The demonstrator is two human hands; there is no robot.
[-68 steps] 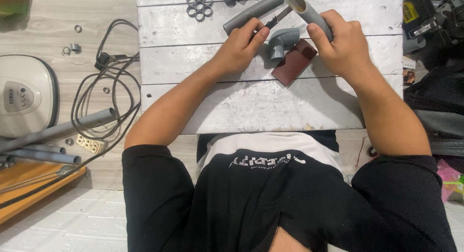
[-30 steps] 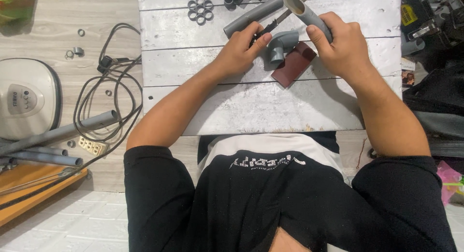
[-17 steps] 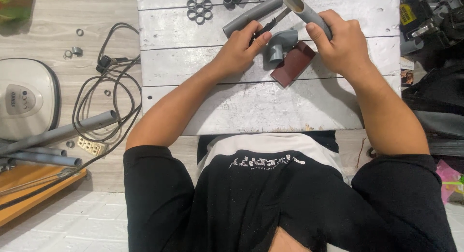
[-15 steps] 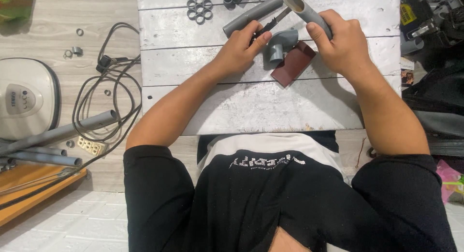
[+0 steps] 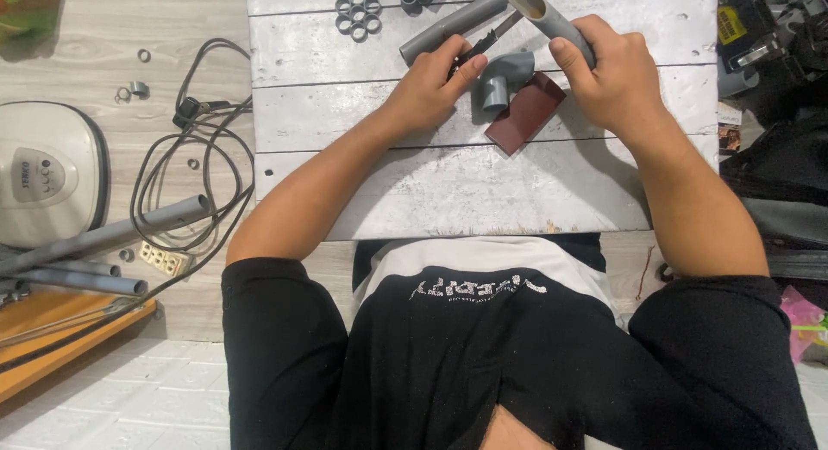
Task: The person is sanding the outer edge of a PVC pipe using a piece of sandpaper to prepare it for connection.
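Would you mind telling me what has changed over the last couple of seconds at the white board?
Almost nothing. The right hand still grips the short grey pipe; the left hand still holds the dark tool toward its open end. The elbow fitting, brown block and rings lie as before.

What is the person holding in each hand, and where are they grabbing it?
The right hand grips a short grey pipe around its lower part. The left hand holds a thin dark tool by its handle end.
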